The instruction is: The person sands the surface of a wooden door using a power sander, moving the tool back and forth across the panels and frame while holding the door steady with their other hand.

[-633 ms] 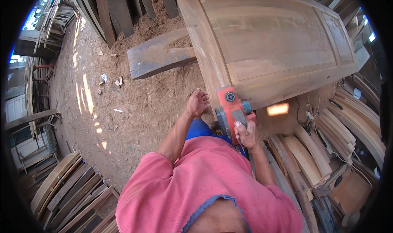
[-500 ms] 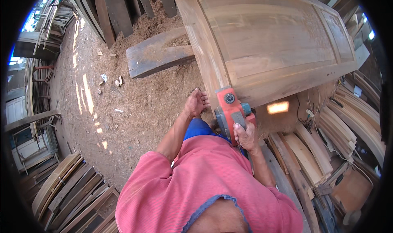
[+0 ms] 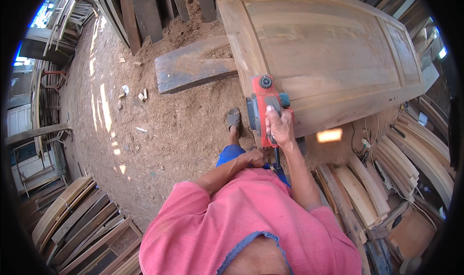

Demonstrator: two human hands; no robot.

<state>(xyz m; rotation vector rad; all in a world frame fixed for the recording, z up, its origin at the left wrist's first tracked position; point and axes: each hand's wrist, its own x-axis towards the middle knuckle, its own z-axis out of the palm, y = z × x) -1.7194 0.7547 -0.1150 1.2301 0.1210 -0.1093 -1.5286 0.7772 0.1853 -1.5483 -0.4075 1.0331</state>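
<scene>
My right hand (image 3: 280, 126) is wrapped round the handle of a red electric planer (image 3: 261, 122) with a black knob at its front. The planer lies over the near left corner of a panelled wooden door (image 3: 319, 47). A black cord (image 3: 277, 156) runs back from the tool toward my waist. Close behind the planer, in front of my shirt, my left hand (image 3: 254, 157) has its fingers curled in. Whatever those fingers hold, if anything, is hidden.
A thick notched timber (image 3: 193, 69) reaches under the door's left side. Wood shavings (image 3: 188, 120) cover the floor. Curved boards are stacked at right (image 3: 396, 154) and lower left (image 3: 72, 222). Cables (image 3: 369, 137) hang near the right stack. My sandalled foot (image 3: 234, 120) stands left of the planer.
My right hand has pushed the planer forward, farther onto the door's corner. My left hand has drawn back from beside the door to my waist, its fingers now curled.
</scene>
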